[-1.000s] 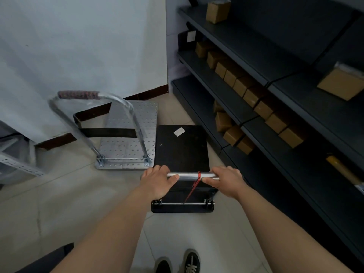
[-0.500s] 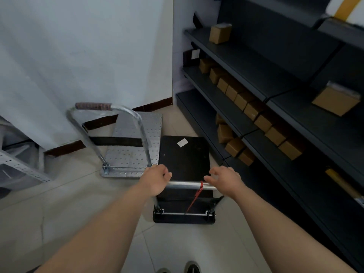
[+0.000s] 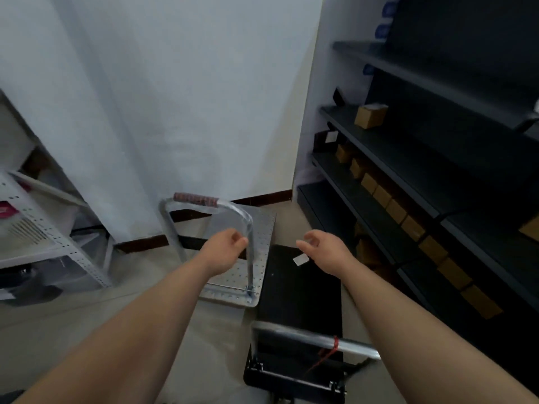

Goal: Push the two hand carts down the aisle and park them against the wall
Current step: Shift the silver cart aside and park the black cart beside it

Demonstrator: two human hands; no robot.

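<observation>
A black hand cart (image 3: 300,301) stands on the floor in front of me, its silver handle bar (image 3: 315,339) with a red tie low in the view. Left of it, a silver perforated cart (image 3: 258,249) with a curved metal handle (image 3: 204,201) sits close to the white wall (image 3: 175,112). My left hand (image 3: 224,252) hovers in the air in front of the silver cart's handle post, fingers loosely curled, holding nothing. Above the black deck, my right hand (image 3: 323,249) is raised, fingers apart and empty.
Dark shelving (image 3: 423,185) with several brown cardboard boxes (image 3: 370,116) runs along the right side of the aisle. A light metal rack (image 3: 49,240) stands at the left. Beige floor tiles lie between the rack and the carts.
Both hands have let go of the black cart's handle and lifted up and forward. The view has tilted upward, so the carts sit lower in the frame.
</observation>
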